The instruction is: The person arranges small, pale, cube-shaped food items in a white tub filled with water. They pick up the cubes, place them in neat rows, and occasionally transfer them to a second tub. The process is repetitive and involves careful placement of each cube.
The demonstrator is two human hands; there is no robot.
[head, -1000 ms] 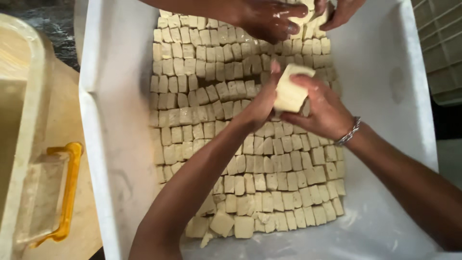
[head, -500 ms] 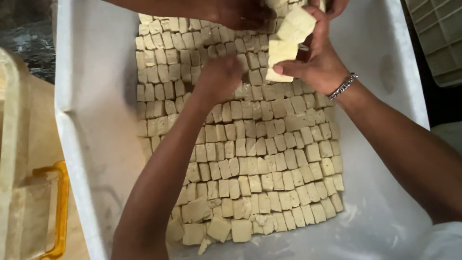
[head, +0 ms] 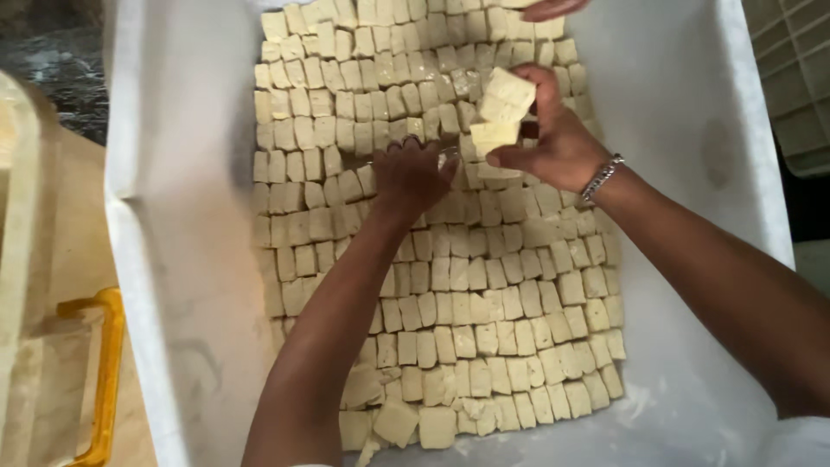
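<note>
A large white tub [head: 173, 259] holds several rows of pale cream cubes [head: 484, 294] laid flat across its floor. My right hand [head: 553, 138], with a metal bracelet on the wrist, holds a small stack of cream cubes [head: 501, 108] above the upper middle of the layer. My left hand [head: 411, 173] rests palm down on the cubes just left of it, fingers curled against them. Another person's fingertips [head: 553, 9] show at the top edge over the far cubes.
A cream container with a yellow handle [head: 95, 380] stands left of the tub. A pale slatted crate [head: 791, 78] sits at the upper right. The tub's right side [head: 674, 130] has bare white floor.
The view has shifted, so the tub sits lower in frame. My right hand now holds the cubes lower over the layer; my left hand stays pressed on the cubes. The other person's hands have nearly left view.
</note>
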